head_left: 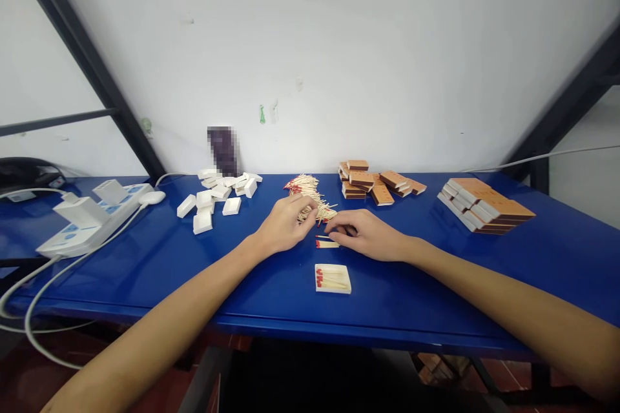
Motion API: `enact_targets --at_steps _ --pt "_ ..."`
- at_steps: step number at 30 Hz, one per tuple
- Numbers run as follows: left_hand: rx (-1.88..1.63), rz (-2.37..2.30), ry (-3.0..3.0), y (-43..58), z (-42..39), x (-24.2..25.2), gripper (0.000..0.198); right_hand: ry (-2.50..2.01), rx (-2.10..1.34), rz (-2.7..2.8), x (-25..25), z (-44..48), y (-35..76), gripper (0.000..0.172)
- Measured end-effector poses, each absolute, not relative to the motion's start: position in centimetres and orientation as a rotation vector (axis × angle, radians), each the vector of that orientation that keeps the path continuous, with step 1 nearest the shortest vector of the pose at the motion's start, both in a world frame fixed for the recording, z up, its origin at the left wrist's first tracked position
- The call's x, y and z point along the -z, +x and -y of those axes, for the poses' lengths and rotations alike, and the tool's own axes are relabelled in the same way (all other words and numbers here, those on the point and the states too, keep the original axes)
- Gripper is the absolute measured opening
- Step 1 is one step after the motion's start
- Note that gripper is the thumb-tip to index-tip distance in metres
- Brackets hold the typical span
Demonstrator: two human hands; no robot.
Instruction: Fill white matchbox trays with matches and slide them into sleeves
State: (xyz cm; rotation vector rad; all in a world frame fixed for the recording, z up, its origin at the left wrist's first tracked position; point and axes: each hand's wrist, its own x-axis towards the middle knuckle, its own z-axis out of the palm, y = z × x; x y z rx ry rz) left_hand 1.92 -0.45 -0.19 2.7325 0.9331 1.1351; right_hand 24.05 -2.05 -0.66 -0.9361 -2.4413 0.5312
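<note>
A loose heap of red-tipped matches point(306, 188) lies on the blue table point(271, 290). My left hand point(289, 222) rests at the heap's near edge, fingers curled; what its fingertips hold, if anything, is too small to tell. Just right of it, my right hand point(365, 234) is bent over the table with thumb and fingers together beside a few separate matches point(328, 244); anything between its fingertips is hidden. Nearer the front edge sits a white matchbox tray point(333, 278) with several matches in it, their red heads to the left.
Empty white trays point(204, 199) are piled at the back left. Orange matchbox sleeves point(361, 179) lie at the back centre-right, and stacked matchboxes point(487, 204) stand at the right. A power strip point(92, 222) with white cables occupies the left end.
</note>
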Motion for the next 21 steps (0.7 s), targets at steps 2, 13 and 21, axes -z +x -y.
enact_targets --at_steps 2,13,21 --pt "-1.156 -0.908 2.744 1.88 0.49 0.26 0.014 -0.882 -0.495 2.480 0.50 2.19 24.05 0.021" --pt "-1.141 -0.836 2.781 1.43 0.78 -0.35 0.012 -0.829 -0.438 2.492 0.40 2.46 24.02 0.021" --pt "-1.043 -0.769 2.772 1.28 0.77 -0.18 0.016 -0.818 -0.396 2.547 0.39 2.51 24.05 0.019"
